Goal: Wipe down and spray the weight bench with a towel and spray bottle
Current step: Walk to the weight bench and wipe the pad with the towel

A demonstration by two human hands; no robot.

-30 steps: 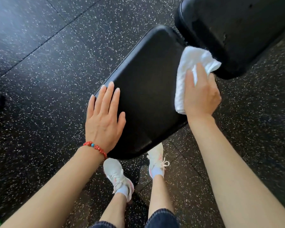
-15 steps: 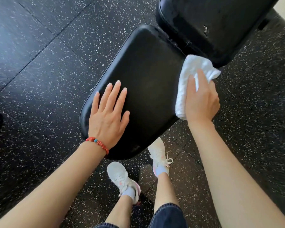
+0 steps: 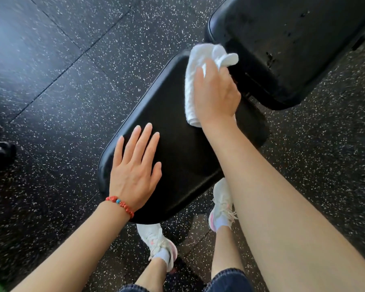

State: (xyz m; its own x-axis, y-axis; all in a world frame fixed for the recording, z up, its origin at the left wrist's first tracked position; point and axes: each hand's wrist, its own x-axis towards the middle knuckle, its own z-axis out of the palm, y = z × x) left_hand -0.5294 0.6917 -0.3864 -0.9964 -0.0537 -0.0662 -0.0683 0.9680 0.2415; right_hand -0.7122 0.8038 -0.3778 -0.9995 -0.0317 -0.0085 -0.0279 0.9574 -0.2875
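A: Hand state?

B: Left hand [image 3: 135,171] flat on the near left corner of the seat pad [image 3: 177,148], fingers straight and slightly spread, gripping nothing. Right hand [image 3: 216,95] closed over the white towel [image 3: 191,87], pressing it onto the far end of the seat pad, right at the gap to the back pad [image 3: 282,45].

A: Materials?

B: Both pads black, smooth, vinyl-looking, rounded corners. Back pad surface has scuffs and small nicks. Towel is ribbed terry, bunched, one fold sticking out past the fingers. Floor [image 3: 61,91] is black rubber tile with white flecks, seams visible.

A: Any labels?

B: Nothing readable. Red bead bracelet [image 3: 120,204] with one blue bead on the left wrist, white sneakers [image 3: 156,241] under the seat edge. Spray bottle not in frame.
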